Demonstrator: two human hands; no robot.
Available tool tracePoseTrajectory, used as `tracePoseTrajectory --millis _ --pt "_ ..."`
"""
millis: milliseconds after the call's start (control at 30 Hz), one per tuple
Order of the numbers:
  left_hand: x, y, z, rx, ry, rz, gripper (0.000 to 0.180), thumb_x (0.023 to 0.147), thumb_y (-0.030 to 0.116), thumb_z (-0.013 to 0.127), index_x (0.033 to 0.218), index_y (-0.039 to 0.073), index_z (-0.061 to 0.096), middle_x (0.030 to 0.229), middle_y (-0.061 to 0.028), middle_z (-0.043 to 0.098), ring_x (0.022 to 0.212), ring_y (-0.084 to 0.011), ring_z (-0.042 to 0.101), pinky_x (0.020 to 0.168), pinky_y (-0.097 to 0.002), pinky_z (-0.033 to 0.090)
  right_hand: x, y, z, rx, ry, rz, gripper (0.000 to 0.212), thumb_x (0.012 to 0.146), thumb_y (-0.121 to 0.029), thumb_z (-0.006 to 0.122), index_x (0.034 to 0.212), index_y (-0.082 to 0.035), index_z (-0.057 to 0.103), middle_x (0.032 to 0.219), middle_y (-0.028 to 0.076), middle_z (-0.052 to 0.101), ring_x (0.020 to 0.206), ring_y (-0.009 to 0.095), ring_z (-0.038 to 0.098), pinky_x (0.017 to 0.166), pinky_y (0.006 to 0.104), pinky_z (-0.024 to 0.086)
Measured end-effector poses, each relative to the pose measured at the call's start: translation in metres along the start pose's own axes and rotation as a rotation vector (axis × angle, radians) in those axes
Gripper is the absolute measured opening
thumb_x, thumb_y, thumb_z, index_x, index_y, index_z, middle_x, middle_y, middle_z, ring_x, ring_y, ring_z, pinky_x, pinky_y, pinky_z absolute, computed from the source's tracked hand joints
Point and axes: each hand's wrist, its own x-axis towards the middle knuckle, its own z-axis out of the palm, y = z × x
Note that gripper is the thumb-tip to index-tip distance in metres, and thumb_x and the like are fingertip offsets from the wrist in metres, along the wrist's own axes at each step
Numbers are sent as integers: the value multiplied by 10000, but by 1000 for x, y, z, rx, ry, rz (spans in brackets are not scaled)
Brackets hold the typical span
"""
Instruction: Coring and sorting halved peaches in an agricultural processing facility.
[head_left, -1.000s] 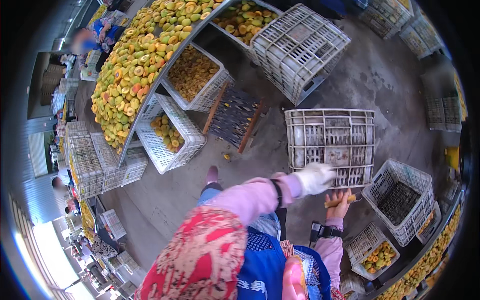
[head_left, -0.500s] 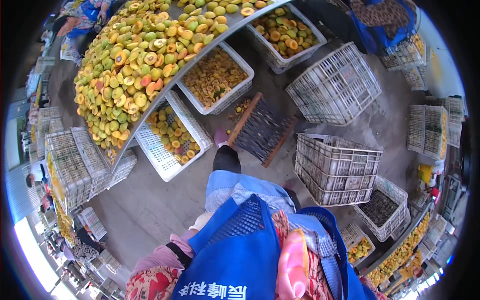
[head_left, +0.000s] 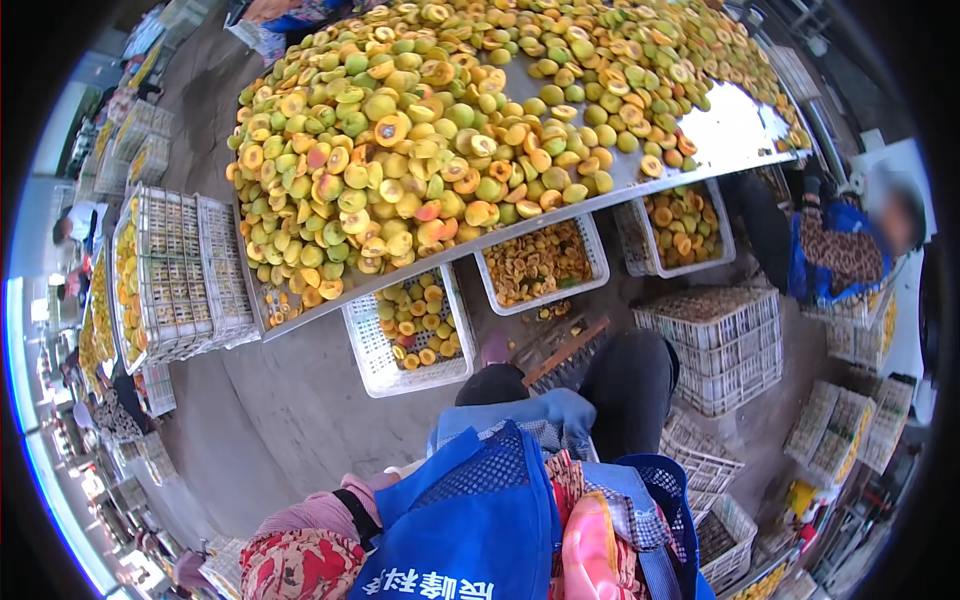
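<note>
Seeing little of the left hand (head_left: 403, 468) behind the apron (head_left: 460, 535), I can't tell either hand's grip

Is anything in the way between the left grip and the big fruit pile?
Yes: a white fruit crate, standing lower, and the metal table rim lie between the mostly hidden left grip and the fruit pile.

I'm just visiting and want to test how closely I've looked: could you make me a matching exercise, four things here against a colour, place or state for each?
1. Apron
2. Shoe
3. Fruit heap
4. White crate just left of the shoe

A. On the metal table
B. Pinkish purple
C. Holding some fruit
D. Blue

Right pairs: 1-D, 2-B, 3-A, 4-C.
</note>
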Motion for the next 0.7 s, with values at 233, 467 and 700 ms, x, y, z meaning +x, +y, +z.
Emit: tracePoseTrajectory --millis 233,467,700 --pt "11 25 -15 -280 -22 20 332 819 319 517 992 53 613 876 -141 636 799 -241 626 656 -376 510 60 -37 -82 -177 -204 -73 206 775 -110 643 963 -60 573 774 14 562 700 88 528 644 248 447" --pt "59 91 -32 -588 -35 23 314 833 296 519 1006 49 607 877 -134 635 797 -219 626 645 -368 513 170 -76 -203 -341 -464 -133 205 769 -103 646 956 -57 575 768 18 561 698 93 530 648 253 450" --pt "110 104 -117 -226 494 25 220 827 129 534 1016 33 594 917 -107 623 794 -187 624 663 -306 519 295 -104 -279 -455 -712 -136 204 762 -96 649 949 -55 577 763 22 560 695 98 532 652 259 454"
